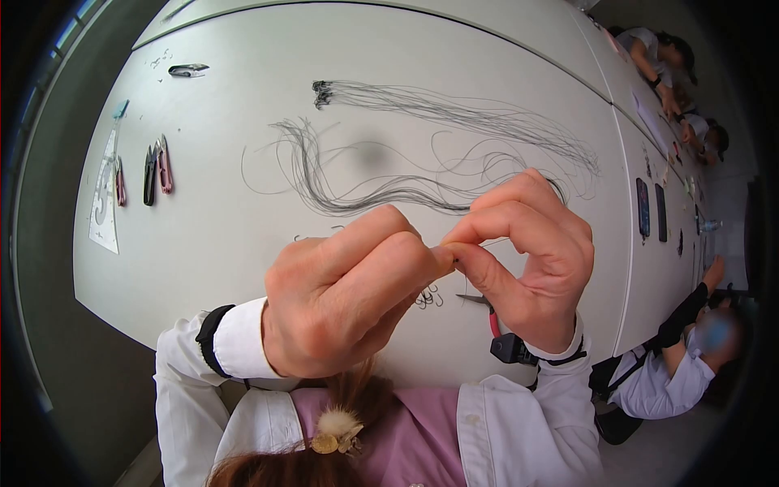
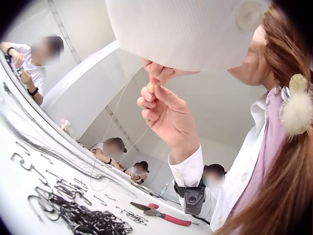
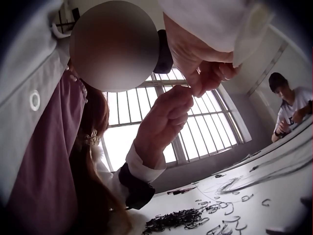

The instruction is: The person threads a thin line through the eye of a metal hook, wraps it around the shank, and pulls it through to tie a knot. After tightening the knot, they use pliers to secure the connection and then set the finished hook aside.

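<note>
In front of the chest both hands meet at the fingertips. My left hand (image 1: 345, 284) pinches a small dark fish hook, mostly hidden by the fingers, with only a dark tip (image 1: 456, 260) showing. The thumb and index finger of my right hand (image 1: 540, 260) pinch a thin fishing line (image 1: 497, 240) right beside it. Below the hands lie loose hooks (image 1: 427, 297), and the left wrist view shows a dark pile of them (image 2: 90, 218). Farther back on the table are a bundle of loose lines (image 1: 365, 199) and a bundle of lines with hooks tied at one end (image 1: 323, 93).
Red-handled cutting pliers (image 2: 164, 215) lie near the right forearm. Thread snips (image 1: 150, 174), a clear set square (image 1: 104, 203) and black snips (image 1: 188, 71) are at the left of the white table (image 1: 203, 268). Other people (image 1: 682, 373) sit on the right; phones (image 1: 643, 207) lie there.
</note>
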{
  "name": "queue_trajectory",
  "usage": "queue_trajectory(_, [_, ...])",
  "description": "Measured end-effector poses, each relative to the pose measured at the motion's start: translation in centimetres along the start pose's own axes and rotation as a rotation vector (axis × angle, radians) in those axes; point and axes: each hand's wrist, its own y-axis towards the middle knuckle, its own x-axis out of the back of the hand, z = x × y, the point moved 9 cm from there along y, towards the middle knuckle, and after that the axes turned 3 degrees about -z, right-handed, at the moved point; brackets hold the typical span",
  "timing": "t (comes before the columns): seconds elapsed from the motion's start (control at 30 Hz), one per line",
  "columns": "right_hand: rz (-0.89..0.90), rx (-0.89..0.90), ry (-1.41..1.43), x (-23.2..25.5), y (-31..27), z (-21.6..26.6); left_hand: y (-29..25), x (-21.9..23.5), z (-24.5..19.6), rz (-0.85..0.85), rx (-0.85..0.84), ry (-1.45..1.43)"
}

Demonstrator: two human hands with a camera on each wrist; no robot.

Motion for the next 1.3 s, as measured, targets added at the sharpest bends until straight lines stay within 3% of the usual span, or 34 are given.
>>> queue_trajectory(0.07, [0.013, -0.021, 0.040, 0.0, 0.0, -0.1, 0.0, 0.2, 0.1, -0.040, -0.017, -0.058])
queue_trajectory(0.13, [0.146, -0.147, 0.092, -0.8, -0.1, -0.8, 0.1, 0.0, 0.2, -0.048, -0.016, -0.097])
queue_trajectory(0.27, [0.195, -0.161, 0.193, -2.0, -0.6, -1.9, 0.3, 0.0, 0.7, -0.041, 0.049, -0.210])
queue_trajectory(0.33, [-0.002, -0.284, 0.451, -1.3, -0.5, -3.1, 0.4, 0.2, 0.8, -0.056, 0.040, -0.209])
queue_trajectory(0.57, [0.014, -0.146, 0.219, -0.2, -0.3, -1.5, 0.2, 0.2, 1.0, -0.088, 0.039, -0.186])
queue_trajectory(0.9, [0.020, -0.153, 0.125, -0.2, -0.5, -1.4, 0.0, -0.6, 1.3, -0.012, 0.080, -0.247])
queue_trajectory(1.07, [0.018, -0.108, 0.019, -0.1, -0.4, -0.8, -0.1, -1.2, 2.3, 0.092, 0.276, -0.368])
queue_trajectory(1.2, [-0.032, -0.114, 0.032, -0.2, -0.6, -1.1, -0.5, -1.6, 3.1, 0.091, 0.339, -0.429])
queue_trajectory(1.27, [-0.013, -0.103, 0.070, -0.5, -0.5, -1.0, -1.3, -2.2, 4.2, 0.088, 0.517, -0.587])
queue_trajectory(1.3, [-0.011, -0.103, 0.071, -0.7, -0.6, -1.1, -1.3, -2.2, 4.2, 0.087, 0.518, -0.587])
